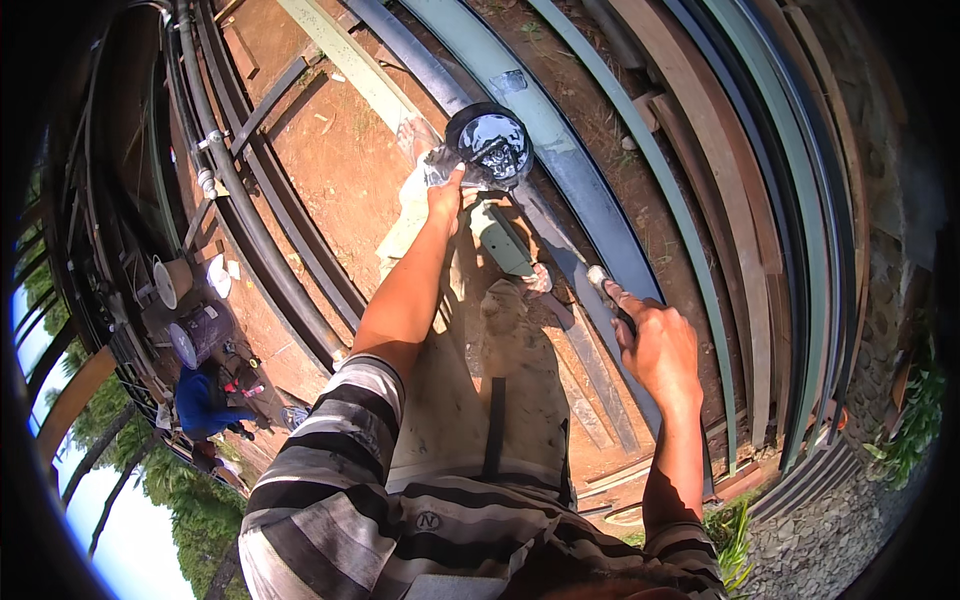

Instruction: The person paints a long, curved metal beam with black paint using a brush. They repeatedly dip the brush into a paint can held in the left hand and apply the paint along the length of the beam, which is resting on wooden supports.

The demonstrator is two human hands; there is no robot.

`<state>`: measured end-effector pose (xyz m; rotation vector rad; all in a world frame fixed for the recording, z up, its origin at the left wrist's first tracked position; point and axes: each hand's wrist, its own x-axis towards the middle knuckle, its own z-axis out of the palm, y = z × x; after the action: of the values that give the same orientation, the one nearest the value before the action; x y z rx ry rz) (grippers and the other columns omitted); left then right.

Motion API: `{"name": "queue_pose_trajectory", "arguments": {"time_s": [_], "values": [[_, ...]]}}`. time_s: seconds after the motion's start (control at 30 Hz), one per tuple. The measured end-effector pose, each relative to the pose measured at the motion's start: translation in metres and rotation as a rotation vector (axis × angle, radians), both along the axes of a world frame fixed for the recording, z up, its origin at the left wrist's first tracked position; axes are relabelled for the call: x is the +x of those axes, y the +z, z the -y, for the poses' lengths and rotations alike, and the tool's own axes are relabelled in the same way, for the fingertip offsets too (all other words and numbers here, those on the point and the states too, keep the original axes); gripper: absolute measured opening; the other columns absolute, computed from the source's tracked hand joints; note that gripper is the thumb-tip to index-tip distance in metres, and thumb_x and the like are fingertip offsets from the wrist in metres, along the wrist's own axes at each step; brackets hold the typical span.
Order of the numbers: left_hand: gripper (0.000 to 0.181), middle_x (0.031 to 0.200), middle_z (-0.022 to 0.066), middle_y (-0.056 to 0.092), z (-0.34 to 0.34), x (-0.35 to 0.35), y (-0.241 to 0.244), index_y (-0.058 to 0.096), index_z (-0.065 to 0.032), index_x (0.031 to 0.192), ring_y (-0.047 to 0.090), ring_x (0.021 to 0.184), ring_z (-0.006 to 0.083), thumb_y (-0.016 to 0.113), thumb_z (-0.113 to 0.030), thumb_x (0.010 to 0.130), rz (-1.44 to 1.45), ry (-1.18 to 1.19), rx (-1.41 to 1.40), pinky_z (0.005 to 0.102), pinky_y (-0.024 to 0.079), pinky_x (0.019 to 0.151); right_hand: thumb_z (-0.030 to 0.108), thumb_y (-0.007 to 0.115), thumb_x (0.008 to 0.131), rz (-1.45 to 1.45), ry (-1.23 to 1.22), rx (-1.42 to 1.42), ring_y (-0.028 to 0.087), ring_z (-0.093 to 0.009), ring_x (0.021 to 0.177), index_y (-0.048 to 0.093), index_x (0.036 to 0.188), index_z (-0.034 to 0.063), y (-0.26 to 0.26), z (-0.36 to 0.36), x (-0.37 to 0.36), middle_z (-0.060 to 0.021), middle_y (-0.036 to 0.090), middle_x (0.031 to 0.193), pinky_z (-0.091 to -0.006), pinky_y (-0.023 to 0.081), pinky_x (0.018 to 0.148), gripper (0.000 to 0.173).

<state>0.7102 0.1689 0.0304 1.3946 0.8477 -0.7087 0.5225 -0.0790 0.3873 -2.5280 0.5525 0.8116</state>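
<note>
My left hand [448, 196] grips the near rim of a round black container [466, 129], with crumpled clear plastic [441, 166] beside the fingers. Dark, glossy liquid that looks like paint [496, 144] lies inside it. My right hand [664, 352] is closed around the handle of a small painting tool [598, 275] with a pale end; whether it is a brush or a roller I cannot tell. That hand is over the near end of a long metal beam [577, 176], pale blue-green farther off and darker grey-blue nearer. Contact between tool and beam is unclear.
Several long beams and boards [697, 112] run along the right. Dark pipes [225, 169] and rails lie on the left over reddish soil [330, 165]. A bucket [172, 283] stands near a person in blue [206, 403]. A stone wall [892, 300] borders the right.
</note>
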Motion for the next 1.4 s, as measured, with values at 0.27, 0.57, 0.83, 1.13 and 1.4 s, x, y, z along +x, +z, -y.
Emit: {"name": "queue_pose_trajectory", "arguments": {"time_s": [0.27,0.57,0.83,1.13,1.4], "values": [[0.039,0.090,0.0156,0.070,0.000,-0.002,-0.005,0.061,0.0091,0.109,0.070,0.070,0.0236,0.074,-0.024,0.092,0.039,0.042,-0.031,0.0321,0.061,0.060,0.011,0.068,0.085,-0.032,-0.036,0.027,0.067,-0.042,0.081,0.069,0.126,0.0193,0.000,0.006,-0.016,-0.0202,0.070,0.091,-0.0485,0.053,0.072,0.042],[0.037,0.093,0.0152,0.069,-0.003,0.000,-0.011,0.061,0.0073,0.110,0.069,0.070,0.0227,0.072,-0.024,0.093,0.041,0.040,-0.018,0.0322,0.061,0.061,0.011,0.068,0.084,0.018,-0.019,0.009,0.067,-0.041,0.079,0.069,0.126,0.0180,-0.008,0.001,-0.010,-0.0205,0.069,0.091,-0.0487,0.053,0.071,0.043],[0.040,0.097,0.0154,0.069,-0.004,-0.001,-0.014,0.059,0.0069,0.115,0.069,0.072,0.0227,0.072,-0.024,0.093,0.052,0.038,-0.043,0.0322,0.061,0.063,0.010,0.069,0.084,0.006,-0.072,0.033,0.067,-0.041,0.081,0.069,0.125,0.0159,-0.013,-0.001,-0.010,-0.0198,0.070,0.094,-0.0482,0.053,0.074,0.041],[0.044,0.101,0.0176,0.068,-0.008,-0.003,-0.016,0.057,0.0058,0.119,0.071,0.081,0.0253,0.071,-0.028,0.094,0.036,0.021,-0.115,0.0321,0.062,0.069,0.006,0.070,0.085,0.043,-0.373,0.259,0.072,-0.034,0.084,0.068,0.126,0.0119,-0.005,0.011,-0.037,-0.0210,0.071,0.108,-0.0413,0.054,0.078,0.042],[0.048,0.115,0.0172,0.064,-0.001,0.003,-0.014,0.045,-0.0016,0.135,0.071,0.092,0.0284,0.066,-0.025,0.097,0.047,0.119,-0.273,0.0340,0.062,0.076,0.015,0.065,0.096,0.009,-1.033,0.735,0.043,-0.004,0.044,0.057,0.140,0.0087,0.013,0.039,-0.098,-0.0049,0.065,0.077,-0.0198,0.030,0.038,0.045]]}}
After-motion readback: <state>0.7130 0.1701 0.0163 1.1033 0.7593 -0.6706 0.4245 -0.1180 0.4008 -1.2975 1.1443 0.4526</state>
